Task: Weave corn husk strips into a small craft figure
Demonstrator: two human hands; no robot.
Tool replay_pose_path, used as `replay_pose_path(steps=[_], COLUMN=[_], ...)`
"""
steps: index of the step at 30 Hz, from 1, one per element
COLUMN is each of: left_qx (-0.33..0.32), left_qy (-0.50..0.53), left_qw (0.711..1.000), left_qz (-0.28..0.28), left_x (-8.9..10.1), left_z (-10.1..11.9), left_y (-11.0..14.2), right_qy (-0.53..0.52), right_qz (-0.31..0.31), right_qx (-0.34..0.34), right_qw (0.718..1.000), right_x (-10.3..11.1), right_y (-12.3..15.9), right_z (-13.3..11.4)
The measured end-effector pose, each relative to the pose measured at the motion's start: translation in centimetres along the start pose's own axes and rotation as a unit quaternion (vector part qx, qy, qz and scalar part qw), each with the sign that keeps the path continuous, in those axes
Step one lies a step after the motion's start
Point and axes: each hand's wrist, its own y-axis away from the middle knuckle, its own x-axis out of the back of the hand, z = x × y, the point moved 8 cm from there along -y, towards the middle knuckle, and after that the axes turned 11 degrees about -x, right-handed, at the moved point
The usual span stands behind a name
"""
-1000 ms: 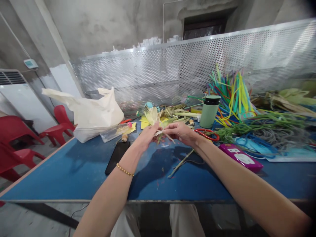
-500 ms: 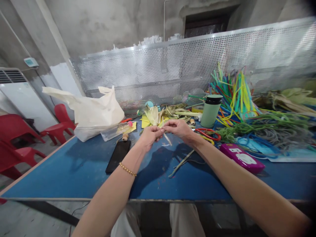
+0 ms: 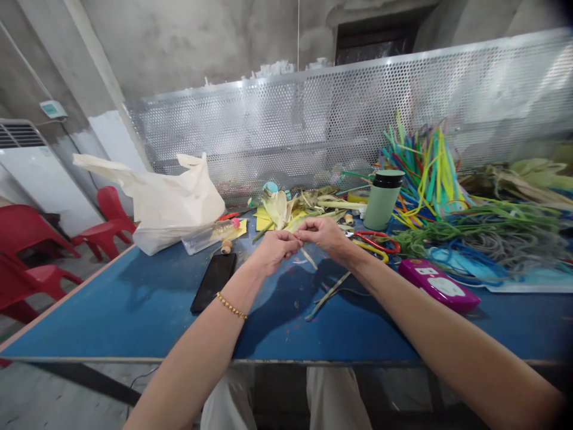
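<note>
My left hand (image 3: 274, 251) and my right hand (image 3: 326, 237) meet fingertip to fingertip above the blue table (image 3: 147, 322). Both are pinched closed on a thin, pale strip of dried husk (image 3: 308, 258), whose loose end hangs below the fingers; the fingers hide the rest. Just behind them lies a pale yellow-green husk (image 3: 278, 209). Red-handled pliers (image 3: 378, 243) rest beside my right wrist. Thin dry strips (image 3: 329, 295) lie on the table nearer to me.
A black phone (image 3: 213, 282) and a white plastic bag (image 3: 174, 200) are on the left. To the right stand a green tumbler (image 3: 383, 201), a purple case (image 3: 439, 285), a heap of green cords (image 3: 487, 230) and colourful pipe cleaners (image 3: 425, 170). A perforated metal panel (image 3: 268, 137) borders the back.
Both hands stay pinched together, with the fingertips shifted slightly. The strip's hanging end has moved a little to the right and down. The view has tilted very slightly.
</note>
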Motion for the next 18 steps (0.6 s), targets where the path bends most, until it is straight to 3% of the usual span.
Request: replay_pose_path(steps=[13,18], left_qx=[-0.013,0.011], left_qy=[-0.001,0.045], left_qw=[1.0,0.999], left_qz=[-0.015,0.016], left_x=[-0.6,-0.19], left_z=[0.11,-0.21], left_y=[0.29,0.11], right_qy=[0.023,0.028], right_qz=[0.017,-0.021], right_qx=[0.016,0.019], right_qw=[0.999,0.999], right_x=[-0.13,-0.06], right_y=[0.48,-0.07], right_z=[-0.32,-0.55])
